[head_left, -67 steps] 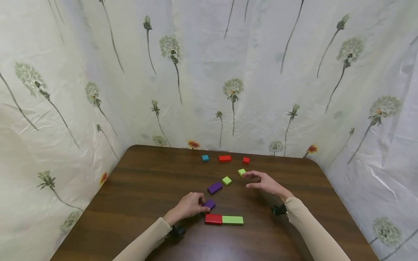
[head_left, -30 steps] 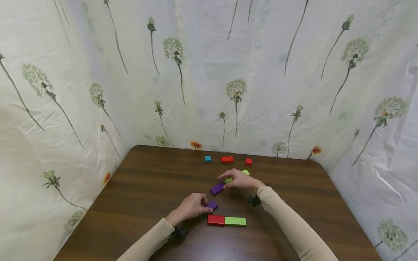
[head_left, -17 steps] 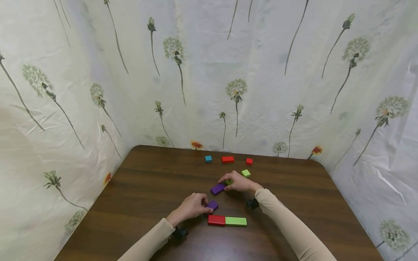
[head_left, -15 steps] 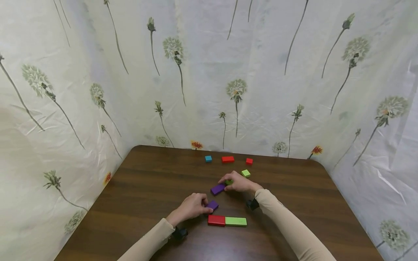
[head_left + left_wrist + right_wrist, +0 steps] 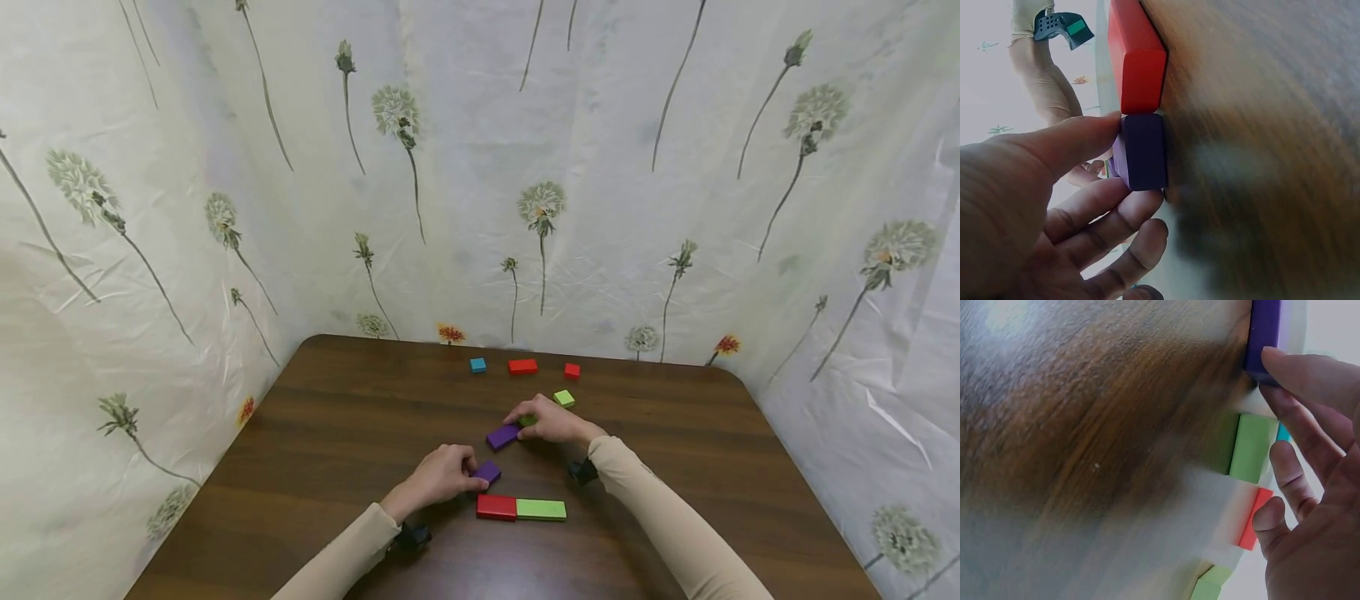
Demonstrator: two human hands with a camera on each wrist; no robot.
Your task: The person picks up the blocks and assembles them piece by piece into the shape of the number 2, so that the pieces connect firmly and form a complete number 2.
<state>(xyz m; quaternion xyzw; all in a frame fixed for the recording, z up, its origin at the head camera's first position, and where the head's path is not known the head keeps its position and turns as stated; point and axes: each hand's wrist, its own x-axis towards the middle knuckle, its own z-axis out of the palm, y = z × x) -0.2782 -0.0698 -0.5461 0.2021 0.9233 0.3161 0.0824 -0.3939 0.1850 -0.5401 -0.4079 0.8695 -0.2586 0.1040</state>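
Observation:
My left hand (image 5: 435, 477) pinches a small purple block (image 5: 487, 473) between thumb and fingers. In the left wrist view that purple block (image 5: 1146, 152) lies flat on the table, close against a red block (image 5: 1141, 72). Farther back, my right hand (image 5: 553, 419) grips the end of a second purple block (image 5: 502, 437). The right wrist view has the thumb on the side of this purple block (image 5: 1265, 337), the index finger at its end, the other fingers loosely bent. A lime green block (image 5: 528, 420) is partly hidden behind the right hand.
In front of the hands, a red block (image 5: 497, 507) and a long green block (image 5: 542, 510) lie end to end. Toward the table's far edge are another green block (image 5: 564, 398), a blue block (image 5: 477, 365), and two red blocks, one longer (image 5: 522, 367), one small (image 5: 572, 371).
My right hand has moved left from beside the far green block to the rear purple block and taken hold of it. That block has shifted slightly nearer. The left hand keeps its hold.

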